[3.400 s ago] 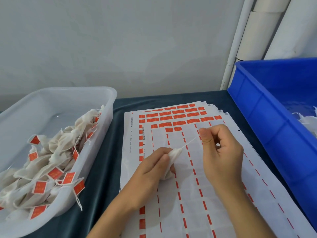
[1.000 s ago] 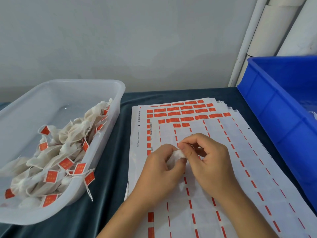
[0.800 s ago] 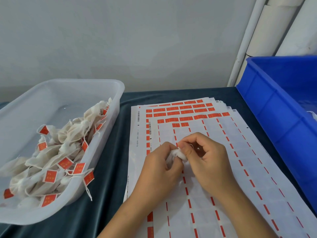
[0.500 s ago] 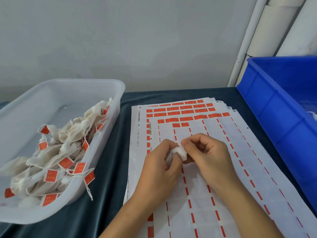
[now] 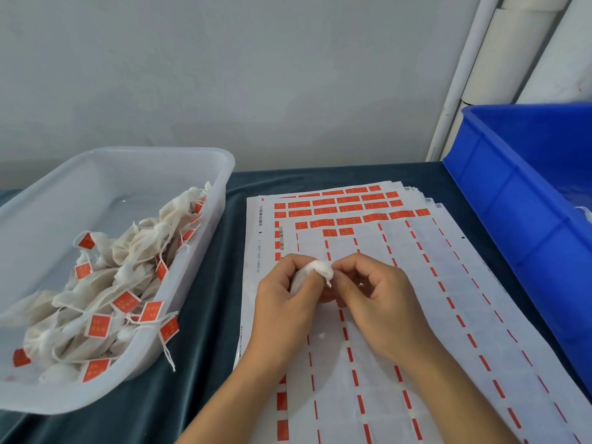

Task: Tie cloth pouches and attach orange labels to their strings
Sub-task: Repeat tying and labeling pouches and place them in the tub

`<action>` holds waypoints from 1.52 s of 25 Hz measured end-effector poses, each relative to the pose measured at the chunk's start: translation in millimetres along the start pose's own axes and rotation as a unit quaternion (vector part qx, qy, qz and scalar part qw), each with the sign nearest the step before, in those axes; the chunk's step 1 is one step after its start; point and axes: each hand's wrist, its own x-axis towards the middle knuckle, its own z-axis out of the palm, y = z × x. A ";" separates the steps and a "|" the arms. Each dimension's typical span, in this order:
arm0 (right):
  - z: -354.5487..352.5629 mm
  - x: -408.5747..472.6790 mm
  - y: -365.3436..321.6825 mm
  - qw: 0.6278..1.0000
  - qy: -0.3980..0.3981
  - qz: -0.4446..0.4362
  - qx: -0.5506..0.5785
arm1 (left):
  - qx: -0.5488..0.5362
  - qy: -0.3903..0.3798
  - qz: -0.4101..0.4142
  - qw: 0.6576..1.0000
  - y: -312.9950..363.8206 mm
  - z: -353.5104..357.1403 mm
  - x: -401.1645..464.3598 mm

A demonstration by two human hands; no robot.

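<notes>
Dark velvety cloth point(image 5: 205, 315), crumpled white pouch point(image 5: 315, 272)

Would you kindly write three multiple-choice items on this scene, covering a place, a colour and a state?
1. Where do the labelled pouches lie?
A. in the blue crate
B. in the translucent bin
C. on the label sheets

2. What colour is the crate on the right?
A. blue
B. green
C. grey

3. What is the left hand doing?
A. resting flat on the cloth
B. reaching into the bin
C. gripping a white pouch

Key: 1 B, they are piled in the translucent bin at left; 2 A, its wall is blue; 3 C, its fingers curl round the white pouch over the label sheets, with the right hand pinching at the pouch's top.
</notes>
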 end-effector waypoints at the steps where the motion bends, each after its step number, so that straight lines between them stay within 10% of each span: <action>1: 1.1 -0.7 -0.5 1.000 0.001 -0.009 -0.016 | -0.003 0.000 -0.005 1.000 0.3 -0.1 0.1; 22: -1.2 0.8 -3.5 0.992 0.091 -0.077 -0.031 | -0.007 -0.141 -0.060 0.988 3.7 -9.6 2.7; 38: -4.0 -3.4 2.7 0.956 0.090 -0.215 -0.178 | -0.043 -0.096 -0.080 0.991 3.8 -10.3 4.5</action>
